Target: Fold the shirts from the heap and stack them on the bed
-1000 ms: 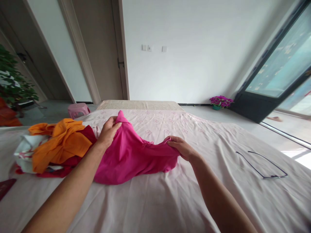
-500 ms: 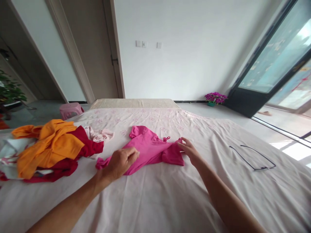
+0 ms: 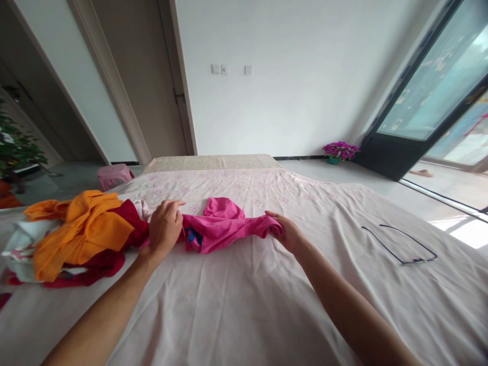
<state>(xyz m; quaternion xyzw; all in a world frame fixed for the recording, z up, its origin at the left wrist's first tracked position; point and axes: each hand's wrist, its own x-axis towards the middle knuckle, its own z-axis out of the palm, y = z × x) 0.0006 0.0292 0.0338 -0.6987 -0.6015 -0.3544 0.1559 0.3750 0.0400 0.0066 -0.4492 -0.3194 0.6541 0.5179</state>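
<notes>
I have the right hand (image 3: 287,235) closed on the right end of the pink garment (image 3: 229,229), which lies bunched on the pale sheet (image 3: 236,315) between my 2 hands. My left hand (image 3: 166,229) covers its other end, fingers bent; I cannot tell whether they grip. If that end is loose, a rightward pull could drag the piece askew; a leftward sweep could catch the red cloth (image 3: 134,224) just beside it, under the orange cloth (image 3: 87,229). Both forearms reach forward and converge, left knuckles up, right fingers pointing left. The glasses (image 3: 407,262) lie well apart, rightward.
</notes>
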